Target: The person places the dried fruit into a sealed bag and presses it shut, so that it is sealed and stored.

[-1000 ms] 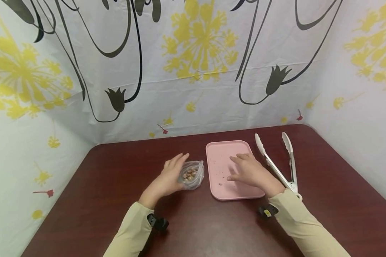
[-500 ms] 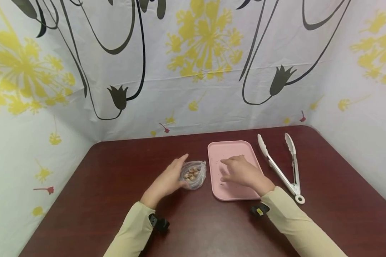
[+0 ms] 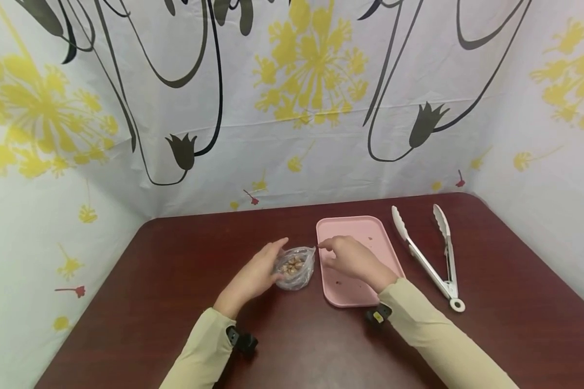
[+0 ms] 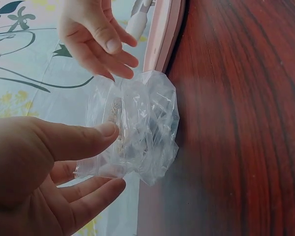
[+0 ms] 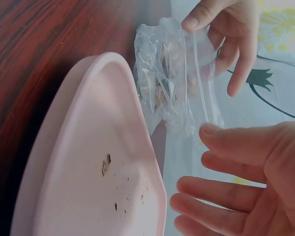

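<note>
A clear zip bag point(image 3: 299, 278) stands on the table with its mouth open, several small brown nut-like pieces point(image 3: 292, 265) inside. On its left side is my left hand point(image 3: 248, 281), thumb at the near side and fingers spread toward the far side. The left wrist view has that thumb overlapping the plastic bag point(image 4: 155, 128). My right hand point(image 3: 354, 260) hovers over the left part of the pink tray point(image 3: 377, 237), fingers relaxed and pointing at the bag. Nothing is held in it; in the right wrist view its thumb tip comes right at the bag's edge.
Metal tongs point(image 3: 430, 273) with pale scalloped tips lie spread to the right of the tray. Small dark crumbs point(image 5: 106, 164) are scattered on the tray. A patterned cloth point(image 3: 272, 146) hangs behind the dark red table point(image 3: 199, 243).
My right hand has moved left across the tray toward the bag, baring the tray's right side. My left hand stays beside the bag. The head view has shifted slightly.
</note>
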`<action>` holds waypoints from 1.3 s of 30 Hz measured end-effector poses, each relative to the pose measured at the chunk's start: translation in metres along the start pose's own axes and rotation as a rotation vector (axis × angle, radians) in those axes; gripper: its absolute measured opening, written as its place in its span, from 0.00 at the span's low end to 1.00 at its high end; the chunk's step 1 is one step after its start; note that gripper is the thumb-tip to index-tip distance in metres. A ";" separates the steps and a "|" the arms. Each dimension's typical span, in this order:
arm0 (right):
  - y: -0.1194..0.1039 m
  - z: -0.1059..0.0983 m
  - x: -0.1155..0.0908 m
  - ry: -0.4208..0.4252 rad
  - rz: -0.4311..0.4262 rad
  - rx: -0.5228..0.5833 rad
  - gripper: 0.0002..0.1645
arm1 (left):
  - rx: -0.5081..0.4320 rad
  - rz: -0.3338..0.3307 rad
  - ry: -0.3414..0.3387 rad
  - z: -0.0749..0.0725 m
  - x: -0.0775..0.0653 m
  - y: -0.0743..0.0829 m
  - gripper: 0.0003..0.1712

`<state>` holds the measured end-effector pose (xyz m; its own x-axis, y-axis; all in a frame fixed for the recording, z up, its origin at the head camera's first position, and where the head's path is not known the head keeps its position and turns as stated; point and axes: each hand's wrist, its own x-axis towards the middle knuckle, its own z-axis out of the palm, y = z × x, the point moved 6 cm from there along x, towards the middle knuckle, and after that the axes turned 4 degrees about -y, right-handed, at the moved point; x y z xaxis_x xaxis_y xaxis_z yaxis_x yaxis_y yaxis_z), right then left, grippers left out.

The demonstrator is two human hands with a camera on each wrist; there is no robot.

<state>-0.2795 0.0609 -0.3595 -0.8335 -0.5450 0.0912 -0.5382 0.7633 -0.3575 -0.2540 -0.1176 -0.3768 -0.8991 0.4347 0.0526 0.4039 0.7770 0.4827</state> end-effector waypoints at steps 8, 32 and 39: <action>-0.008 0.002 0.009 0.071 -0.013 0.034 0.14 | 0.023 0.047 0.034 -0.004 -0.001 0.005 0.42; -0.017 -0.022 -0.002 0.363 -0.112 0.008 0.05 | 0.010 0.112 0.149 -0.022 -0.004 0.015 0.34; -0.013 -0.034 -0.009 0.403 -0.100 0.034 0.05 | -0.136 0.063 0.203 -0.027 -0.006 0.006 0.33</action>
<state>-0.2696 0.0675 -0.3241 -0.7631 -0.4316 0.4810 -0.6203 0.6979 -0.3579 -0.2508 -0.1279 -0.3510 -0.8937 0.3699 0.2540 0.4465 0.6766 0.5855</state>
